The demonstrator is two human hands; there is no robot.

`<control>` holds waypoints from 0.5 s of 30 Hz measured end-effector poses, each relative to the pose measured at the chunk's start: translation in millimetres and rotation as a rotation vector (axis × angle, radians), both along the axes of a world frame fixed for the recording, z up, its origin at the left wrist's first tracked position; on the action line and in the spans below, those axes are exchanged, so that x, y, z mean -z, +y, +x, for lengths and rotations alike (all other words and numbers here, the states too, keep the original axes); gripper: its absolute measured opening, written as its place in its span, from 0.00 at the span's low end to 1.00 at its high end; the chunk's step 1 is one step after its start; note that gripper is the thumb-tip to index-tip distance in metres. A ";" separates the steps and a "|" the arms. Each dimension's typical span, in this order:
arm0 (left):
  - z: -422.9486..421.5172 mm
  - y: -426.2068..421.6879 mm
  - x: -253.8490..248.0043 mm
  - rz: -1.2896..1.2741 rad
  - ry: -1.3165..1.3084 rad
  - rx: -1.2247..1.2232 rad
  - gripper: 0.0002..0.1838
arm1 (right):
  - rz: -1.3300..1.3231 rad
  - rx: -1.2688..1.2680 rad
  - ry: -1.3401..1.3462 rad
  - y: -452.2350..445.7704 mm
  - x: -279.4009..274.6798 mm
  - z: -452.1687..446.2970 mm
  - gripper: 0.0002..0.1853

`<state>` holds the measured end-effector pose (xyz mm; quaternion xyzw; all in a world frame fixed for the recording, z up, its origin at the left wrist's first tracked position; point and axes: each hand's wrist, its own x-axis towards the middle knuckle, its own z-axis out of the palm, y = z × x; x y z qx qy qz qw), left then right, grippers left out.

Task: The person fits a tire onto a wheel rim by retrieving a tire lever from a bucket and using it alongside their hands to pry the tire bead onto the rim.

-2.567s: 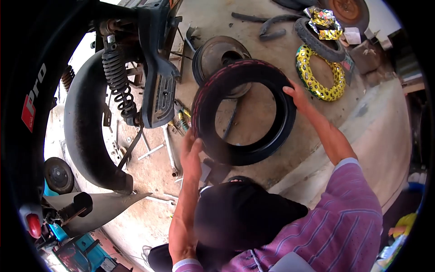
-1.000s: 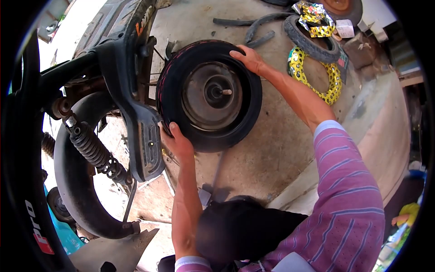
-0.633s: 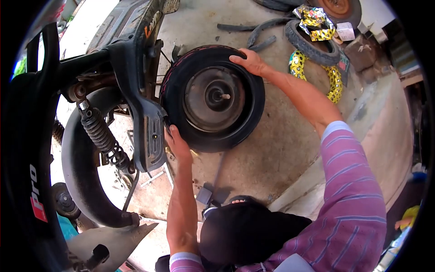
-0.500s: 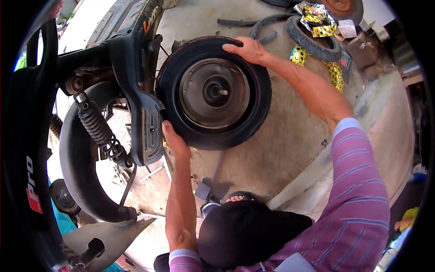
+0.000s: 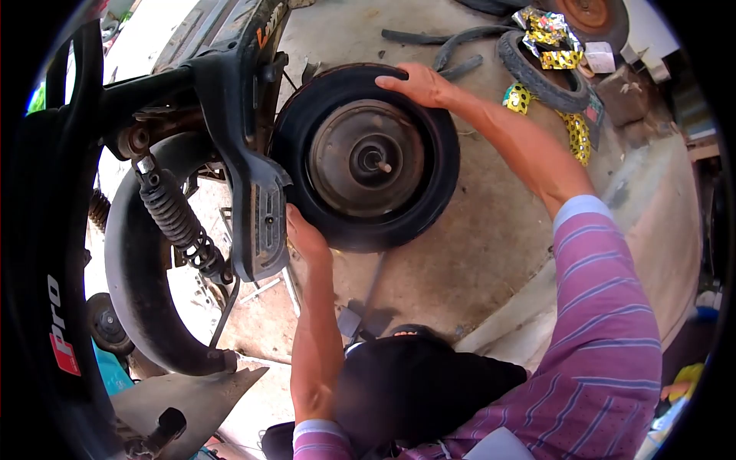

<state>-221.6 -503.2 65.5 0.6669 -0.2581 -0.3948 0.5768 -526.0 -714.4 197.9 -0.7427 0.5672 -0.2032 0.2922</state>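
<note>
A wheel with a black tyre [image 5: 437, 180] stands in front of me, its round metal hub [image 5: 333, 146] facing up toward me. A short axle [image 5: 382, 165] sticks out of the hub's middle. My right hand [image 5: 420, 86] is closed over the tyre's upper edge, thumb on the near side and fingers mostly hidden. At the lower left, my left hand [image 5: 308, 239] holds the tyre's edge, its fingers largely hidden behind the rubber. Close beside that hand is the black footrest piece [image 5: 268, 222] of a scooter frame.
On the left are the scooter's coil shock absorber [image 5: 172, 211] and curved black mudguard [image 5: 126, 268]. A worn tyre [image 5: 537, 80], rubber strips [image 5: 445, 42] and yellow-black wrapping [image 5: 575, 138] lie at the upper right. A stand-like metal rod [image 5: 291, 291] is below the footrest.
The scooter parts and floor items have shifted slightly right in view. The wheel has tilted a little, and my left hand sits slightly farther right. Both hands keep their hold.
</note>
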 end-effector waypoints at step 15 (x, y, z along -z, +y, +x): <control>-22.7 -2.8 8.3 -0.028 -0.195 -0.137 0.34 | -0.070 0.017 -0.096 -21.6 51.5 -24.9 0.41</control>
